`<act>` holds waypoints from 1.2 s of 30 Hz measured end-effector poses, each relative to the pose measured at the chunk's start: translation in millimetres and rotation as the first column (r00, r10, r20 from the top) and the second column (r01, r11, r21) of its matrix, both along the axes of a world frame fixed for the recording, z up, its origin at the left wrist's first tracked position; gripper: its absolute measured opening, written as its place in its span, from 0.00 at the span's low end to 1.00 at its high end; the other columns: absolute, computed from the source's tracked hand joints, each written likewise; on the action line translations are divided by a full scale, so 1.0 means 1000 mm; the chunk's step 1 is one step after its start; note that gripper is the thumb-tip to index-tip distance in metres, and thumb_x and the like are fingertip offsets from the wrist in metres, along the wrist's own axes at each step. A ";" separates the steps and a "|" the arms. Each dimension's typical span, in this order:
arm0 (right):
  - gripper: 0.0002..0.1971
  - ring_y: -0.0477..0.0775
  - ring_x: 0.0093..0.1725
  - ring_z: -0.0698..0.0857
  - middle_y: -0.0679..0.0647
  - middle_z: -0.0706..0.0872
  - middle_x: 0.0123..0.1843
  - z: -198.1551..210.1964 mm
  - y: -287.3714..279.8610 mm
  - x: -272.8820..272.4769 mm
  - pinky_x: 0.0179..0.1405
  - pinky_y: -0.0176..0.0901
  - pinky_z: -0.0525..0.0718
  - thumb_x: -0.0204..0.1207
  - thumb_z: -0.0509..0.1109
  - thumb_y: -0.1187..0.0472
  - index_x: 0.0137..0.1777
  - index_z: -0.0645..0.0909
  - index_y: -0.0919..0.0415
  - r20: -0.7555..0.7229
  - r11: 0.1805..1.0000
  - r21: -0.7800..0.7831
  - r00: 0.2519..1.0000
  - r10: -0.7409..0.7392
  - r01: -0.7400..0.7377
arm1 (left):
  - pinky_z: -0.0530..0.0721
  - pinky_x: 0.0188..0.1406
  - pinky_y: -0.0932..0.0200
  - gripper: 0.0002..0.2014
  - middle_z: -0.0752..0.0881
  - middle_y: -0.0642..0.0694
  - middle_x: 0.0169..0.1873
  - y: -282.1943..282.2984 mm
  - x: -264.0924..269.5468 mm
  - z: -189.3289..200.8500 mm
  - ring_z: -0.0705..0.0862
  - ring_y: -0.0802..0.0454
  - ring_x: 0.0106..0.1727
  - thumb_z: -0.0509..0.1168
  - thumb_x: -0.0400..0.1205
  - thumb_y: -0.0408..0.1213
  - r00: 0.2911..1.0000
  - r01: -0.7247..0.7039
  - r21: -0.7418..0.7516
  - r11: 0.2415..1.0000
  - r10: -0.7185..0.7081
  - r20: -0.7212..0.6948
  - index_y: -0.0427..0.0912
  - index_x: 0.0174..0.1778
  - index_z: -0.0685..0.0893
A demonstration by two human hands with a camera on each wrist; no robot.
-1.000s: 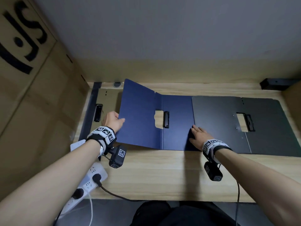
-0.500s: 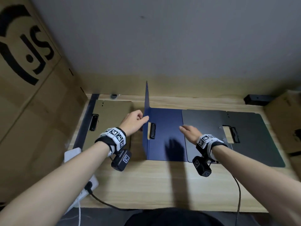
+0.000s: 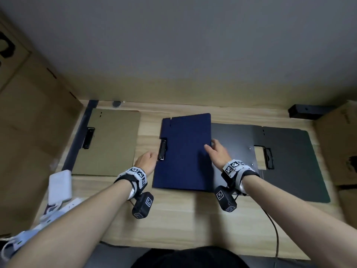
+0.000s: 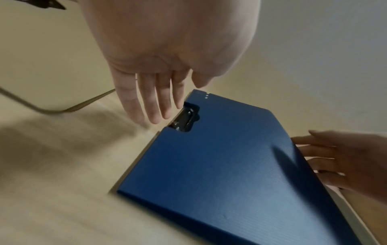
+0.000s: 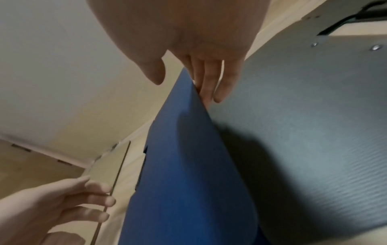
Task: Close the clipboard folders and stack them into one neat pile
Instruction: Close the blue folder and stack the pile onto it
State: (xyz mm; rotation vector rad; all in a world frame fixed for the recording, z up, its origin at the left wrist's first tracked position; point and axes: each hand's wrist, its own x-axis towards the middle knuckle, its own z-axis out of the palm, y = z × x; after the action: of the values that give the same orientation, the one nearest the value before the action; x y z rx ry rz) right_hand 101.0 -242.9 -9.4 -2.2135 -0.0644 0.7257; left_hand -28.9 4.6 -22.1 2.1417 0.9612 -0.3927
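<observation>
The blue clipboard folder (image 3: pixel 183 151) lies shut mid-table, its black clip (image 3: pixel 162 150) at its left edge. My left hand (image 3: pixel 149 160) hovers beside that clip with straight fingers (image 4: pixel 155 102), holding nothing. My right hand (image 3: pixel 211 147) is at the blue folder's right edge; its straight fingers (image 5: pixel 207 82) touch under the slightly bowed cover (image 5: pixel 178 165), thumb apart. An olive folder (image 3: pixel 110 142) lies closed at the left. A black folder (image 3: pixel 289 161) lies spread open at the right, its left leaf (image 5: pixel 303 116) beside the blue one.
Cardboard boxes stand along the left (image 3: pixel 29 132) and right (image 3: pixel 340 144) of the wooden table (image 3: pixel 173 213). A white power strip (image 3: pixel 59 184) sits at the front left. A black block (image 3: pixel 307 111) lies at the back right. A cable (image 3: pixel 274 229) trails from my right wrist.
The blue cover swung from upright down to the right and now lies on its base. My left hand let go and sank beside the clip. My right hand shifted to the folder's right edge.
</observation>
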 end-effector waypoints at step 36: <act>0.25 0.61 0.57 0.87 0.55 0.87 0.54 -0.057 0.158 -0.063 0.61 0.59 0.83 0.72 0.78 0.51 0.64 0.75 0.61 -0.011 0.992 0.005 0.992 -0.127 0.127 | 0.71 0.48 0.58 0.11 0.79 0.43 0.47 0.141 -0.039 -0.015 0.76 0.47 0.48 0.66 0.84 0.45 0.850 -0.245 -0.140 0.959 0.282 0.445 0.41 0.52 0.75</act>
State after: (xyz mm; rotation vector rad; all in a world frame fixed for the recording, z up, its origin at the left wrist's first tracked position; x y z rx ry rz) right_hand 38.3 -85.1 -65.9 -2.1860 0.0793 0.6665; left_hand -67.7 145.4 -37.1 1.8699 0.9214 0.2108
